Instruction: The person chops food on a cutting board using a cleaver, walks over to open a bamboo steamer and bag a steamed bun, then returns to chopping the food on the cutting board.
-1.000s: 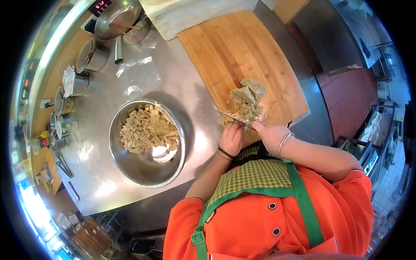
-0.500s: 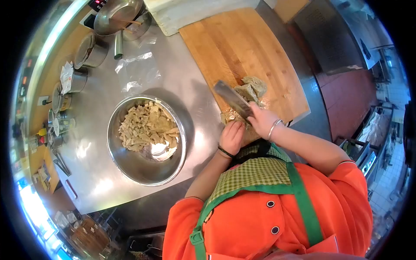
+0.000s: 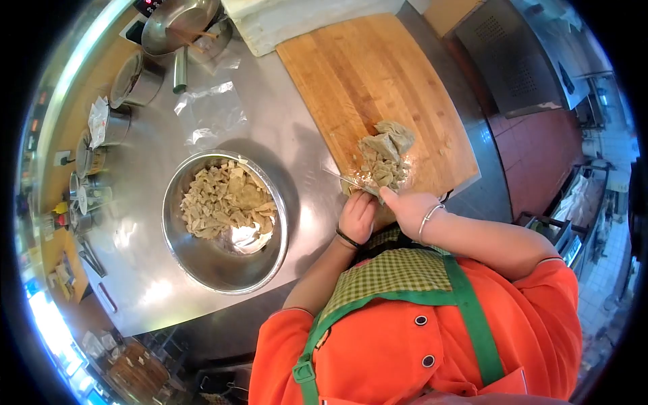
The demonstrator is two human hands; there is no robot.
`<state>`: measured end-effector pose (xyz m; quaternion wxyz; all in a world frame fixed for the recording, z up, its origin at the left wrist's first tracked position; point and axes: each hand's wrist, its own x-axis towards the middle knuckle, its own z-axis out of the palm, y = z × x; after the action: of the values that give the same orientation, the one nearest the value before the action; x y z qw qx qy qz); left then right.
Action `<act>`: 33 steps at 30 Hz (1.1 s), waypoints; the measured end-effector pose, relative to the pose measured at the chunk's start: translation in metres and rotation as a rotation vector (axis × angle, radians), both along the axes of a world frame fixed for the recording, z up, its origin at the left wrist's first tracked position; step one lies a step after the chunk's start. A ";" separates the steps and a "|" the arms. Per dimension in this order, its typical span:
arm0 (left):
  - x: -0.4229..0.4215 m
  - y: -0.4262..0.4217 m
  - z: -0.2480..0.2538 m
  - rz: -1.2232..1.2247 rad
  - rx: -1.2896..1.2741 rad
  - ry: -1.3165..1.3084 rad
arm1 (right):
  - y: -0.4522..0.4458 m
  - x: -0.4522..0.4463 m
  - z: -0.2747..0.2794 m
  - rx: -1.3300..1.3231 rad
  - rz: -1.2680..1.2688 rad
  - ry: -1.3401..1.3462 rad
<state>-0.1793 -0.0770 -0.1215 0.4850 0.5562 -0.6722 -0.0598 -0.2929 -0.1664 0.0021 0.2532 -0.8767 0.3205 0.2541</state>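
My right hand (image 3: 409, 210) grips a broad-bladed knife (image 3: 351, 180), its blade seen nearly edge-on at the near end of the wooden cutting board (image 3: 364, 74). Just left of it, my left hand (image 3: 358, 214) has its fingers curled in beside the blade, against a piece of pale food mostly hidden by the fingers. Beyond the knife lies a heap of cut grey-beige pieces (image 3: 386, 172), with a larger folded piece (image 3: 398, 137) at its far side. To the left, a big steel bowl (image 3: 177, 250) holds many similar cut pieces (image 3: 223, 202).
A clear plastic bag (image 3: 211, 113) lies on the steel table (image 3: 145, 196) behind the bowl. A pan (image 3: 181, 27) with chopsticks and several lidded pots stand along the far left. A white box (image 3: 290, 20) borders the board's far edge.
The knife was raised with its flat blade showing, and is now lower and edge-on. My right hand has turned and moved slightly nearer. My left hand stays in nearly the same place.
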 end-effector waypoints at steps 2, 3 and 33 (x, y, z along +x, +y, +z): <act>0.000 0.001 -0.001 0.007 0.016 0.011 | 0.000 0.010 0.000 0.024 -0.010 0.009; 0.001 0.001 -0.003 0.008 0.018 0.016 | 0.000 0.014 -0.004 0.026 -0.009 0.014; 0.007 0.005 -0.006 -0.038 0.008 0.013 | -0.001 0.006 -0.039 -0.010 -0.129 -0.142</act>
<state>-0.1726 -0.0725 -0.1278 0.4859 0.5448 -0.6793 -0.0753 -0.2871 -0.1674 -0.0367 0.2871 -0.8712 0.3589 0.1727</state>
